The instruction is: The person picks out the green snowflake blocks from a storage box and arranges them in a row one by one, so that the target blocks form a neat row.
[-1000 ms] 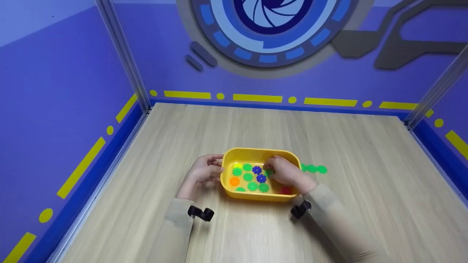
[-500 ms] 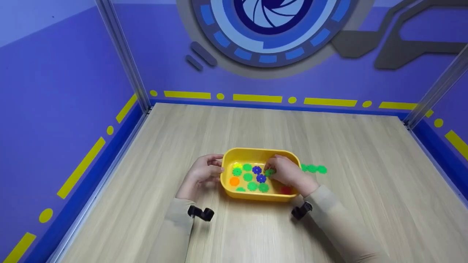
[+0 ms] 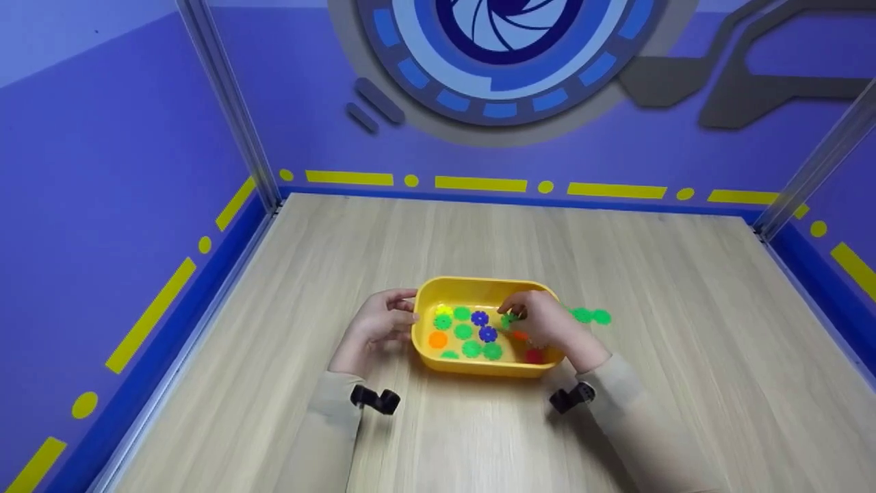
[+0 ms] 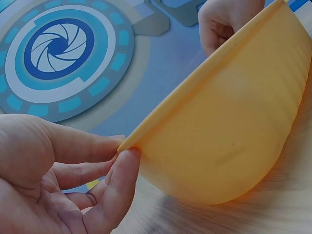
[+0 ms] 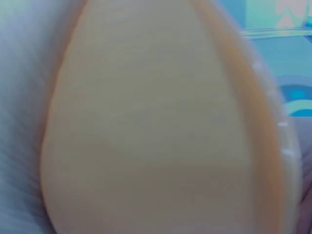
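In the head view a yellow plastic tub (image 3: pixel 493 370) stands on the table with small notched plastic discs inside. My left hand (image 3: pixel 382 318) pinches the tub's left rim between thumb and fingers, plain in the left wrist view (image 4: pixel 73 170). Over the tub's right end, my right hand (image 3: pixel 540 318) has its fingers curled at a green notched disc (image 3: pixel 508 320), partly hidden by them. Below that hand lie an orange disc (image 3: pixel 520 335) and a red disc (image 3: pixel 534 356). The right wrist view is blurred and filled by the tub's outer wall (image 5: pixel 146 117).
Several green discs (image 3: pixel 464 332), two purple discs (image 3: pixel 487 334), an orange one (image 3: pixel 437 339) and a yellow one (image 3: pixel 445 310) lie in the tub. A row of green discs (image 3: pixel 592 315) lies on the table (image 3: pixel 657 287) just right of it. Blue-purple panels (image 3: pixel 383 157) enclose the table.
My right hand has lifted a little and shifted right, the green disc moving slightly with it. An orange disc now shows beneath. My left hand stays on the rim.
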A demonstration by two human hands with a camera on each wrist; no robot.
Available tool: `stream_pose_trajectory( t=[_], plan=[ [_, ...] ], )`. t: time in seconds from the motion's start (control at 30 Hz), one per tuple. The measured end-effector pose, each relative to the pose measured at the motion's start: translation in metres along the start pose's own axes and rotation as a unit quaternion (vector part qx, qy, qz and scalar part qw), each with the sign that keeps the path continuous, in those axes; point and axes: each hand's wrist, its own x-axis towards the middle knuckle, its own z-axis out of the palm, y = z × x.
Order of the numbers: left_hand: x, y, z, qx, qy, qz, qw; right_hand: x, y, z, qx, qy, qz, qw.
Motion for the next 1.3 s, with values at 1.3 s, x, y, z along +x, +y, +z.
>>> stream_pose_trajectory(
  t=[1.3],
  plan=[
    [0.001,-0.001,0.0,0.012,0.006,-0.003,0.9999,-0.033,0.037,-0.05,0.174,0.067,0.065,0.98]
  ],
)
